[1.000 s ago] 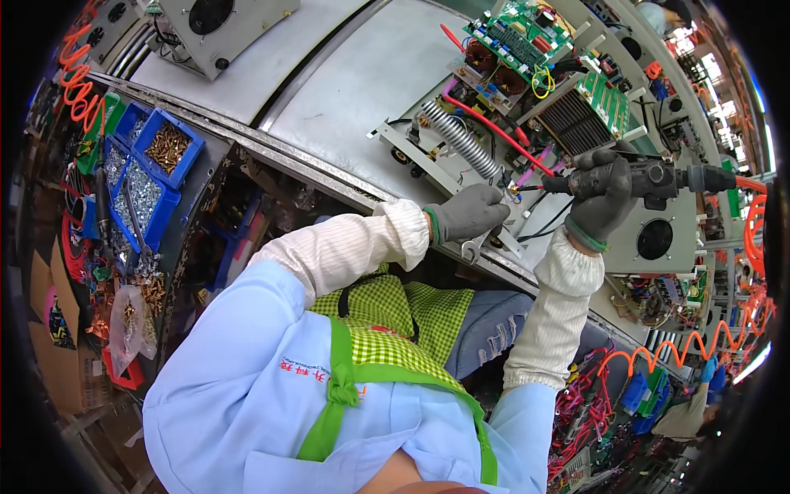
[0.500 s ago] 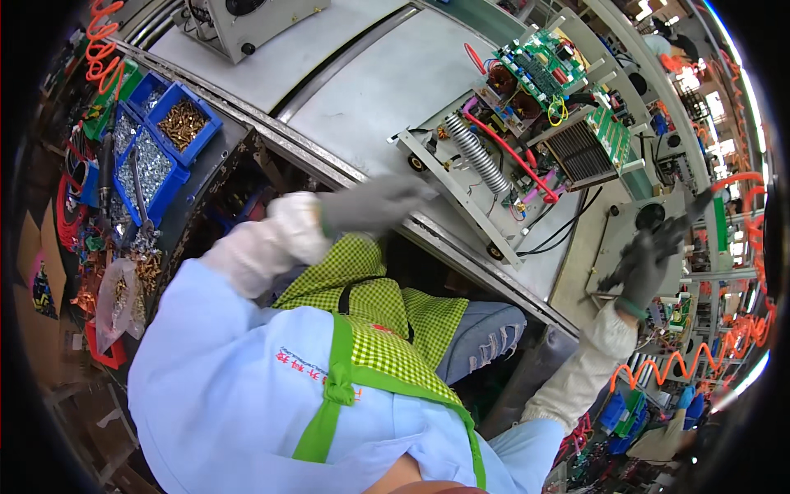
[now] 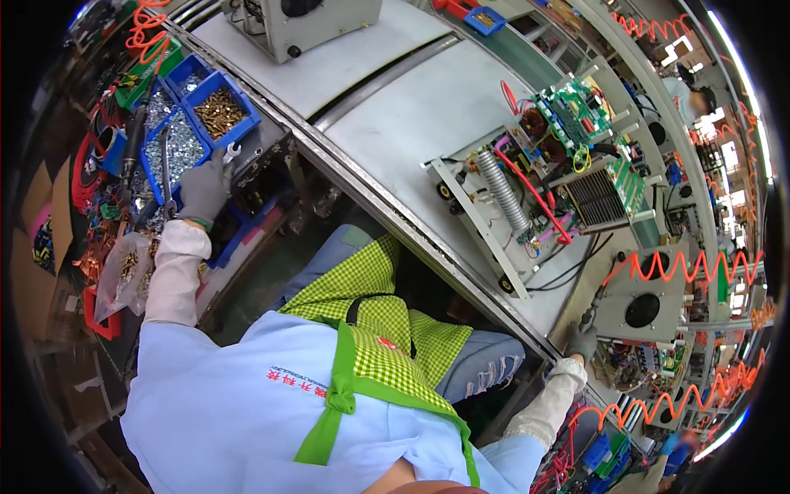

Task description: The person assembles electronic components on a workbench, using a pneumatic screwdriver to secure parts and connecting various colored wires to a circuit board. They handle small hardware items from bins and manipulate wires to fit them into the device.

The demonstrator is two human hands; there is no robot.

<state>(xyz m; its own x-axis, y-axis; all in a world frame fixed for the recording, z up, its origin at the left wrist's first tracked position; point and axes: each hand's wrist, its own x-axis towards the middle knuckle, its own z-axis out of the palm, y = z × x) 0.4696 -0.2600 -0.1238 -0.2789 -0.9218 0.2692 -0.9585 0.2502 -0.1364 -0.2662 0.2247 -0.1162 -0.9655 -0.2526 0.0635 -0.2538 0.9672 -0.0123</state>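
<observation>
1. Over to the blue bins point(image 3: 239, 133) my left hand point(image 3: 202, 191) has gone, away from the table edge point(image 3: 410, 229); my right hand point(image 3: 581, 339) has come down beside the gray fan box point(image 3: 613, 317).
2. Fingers bend on my left grip, near a small silver part point(image 3: 233, 151). I cannot tell if I hold it. I cannot tell about my right grip.
3. The open machine point(image 3: 535, 169) sits on the white table point(image 3: 403, 107), well apart from my left hand.
4. It looks partly built: the silver coil point(image 3: 504, 191), red wire point(image 3: 545, 202) and green boards point(image 3: 572, 111) are on. No cover shows, and black wires point(image 3: 568, 277) trail out, so I think work is left.
5. Open room lies left of the machine; my right hand seems tight by the edge.
</observation>
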